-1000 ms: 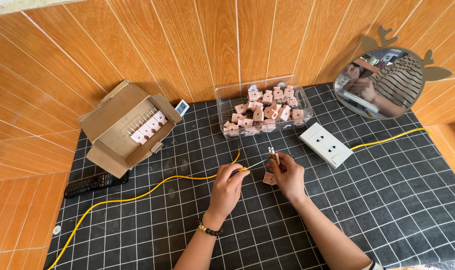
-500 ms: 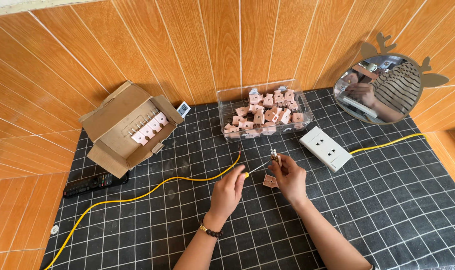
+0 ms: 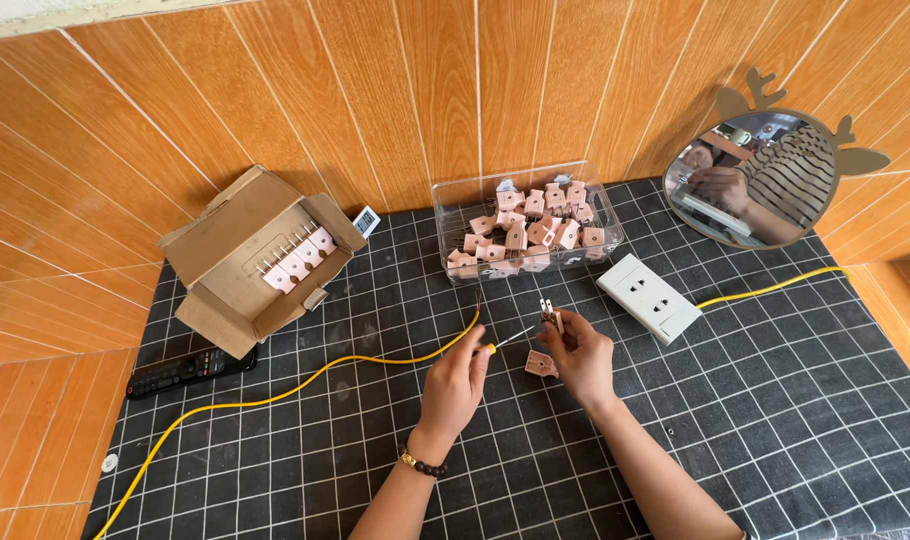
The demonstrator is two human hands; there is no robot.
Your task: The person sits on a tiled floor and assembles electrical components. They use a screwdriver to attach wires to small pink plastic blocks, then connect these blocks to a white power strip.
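Two bare hands meet just right of the frame's centre, above a black gridded cloth on the surface (image 3: 775, 420). The left hand (image 3: 455, 385) has its grip closed around a small yellow-handled screwdriver (image 3: 502, 342), whose thin shaft points right toward a pink plug half (image 3: 550, 316) pinched in the closed grip of the right hand (image 3: 583, 357). A second pink plug piece (image 3: 541, 364) lies on the cloth just below, touching or nearly touching the right palm.

Such a plug looks light, rigid and small, with metal prongs sticking up; it likely handles best pinched by its flat plastic sides, away from the prongs. Its smooth plastic may slip under the pressure of the tool.

The yellow cable (image 3: 305, 385) appears limp and springy, running from lower left to centre, its bare end near the screwdriver.

At upper centre, a clear plastic tub (image 3: 455, 200) holds a loose heap of like pink plugs. At upper left, an open cardboard box (image 3: 230, 250) holds a neat row of them. A white socket block (image 3: 648, 297) sits right of centre.
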